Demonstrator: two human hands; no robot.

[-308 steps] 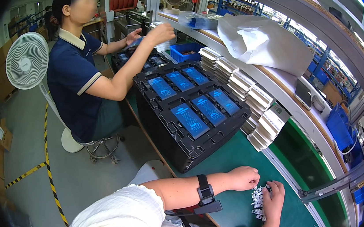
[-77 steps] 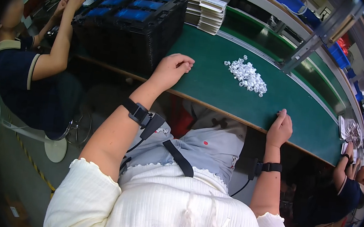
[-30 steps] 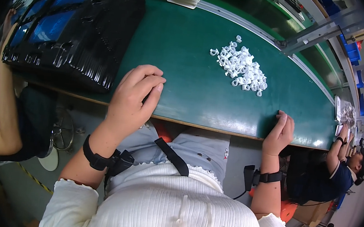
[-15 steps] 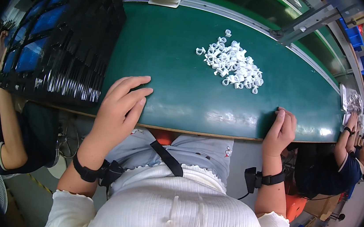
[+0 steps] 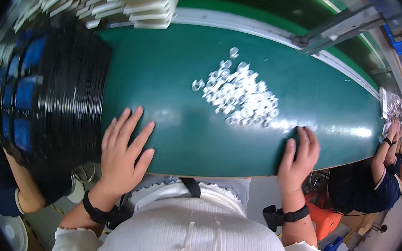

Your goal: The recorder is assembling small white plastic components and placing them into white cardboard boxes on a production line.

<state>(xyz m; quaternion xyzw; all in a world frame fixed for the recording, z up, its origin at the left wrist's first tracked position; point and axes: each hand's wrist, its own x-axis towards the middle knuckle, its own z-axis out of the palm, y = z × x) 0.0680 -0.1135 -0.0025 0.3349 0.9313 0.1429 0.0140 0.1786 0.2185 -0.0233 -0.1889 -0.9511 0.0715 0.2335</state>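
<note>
On the green table [image 5: 174, 98], both hands, left [image 5: 122, 154] and right [image 5: 298, 158], are lying flat and released, near a pile of small clear parts [image 5: 238, 95].

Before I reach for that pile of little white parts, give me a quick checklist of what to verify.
1. Left hand free: ok, flat on the green mat, holding nothing.
2. Right hand free: ok, resting at the mat's near edge, nothing visibly held.
3. Pile of small white parts reachable: ok, ahead of and between both hands, neither touching it.
4. Path to the pile: ok, only bare mat lies between.
5. Stack of black trays apart from left hand: ok, beside it, not touching.
6. Parts' orientation: cannot tell, too small.
</note>
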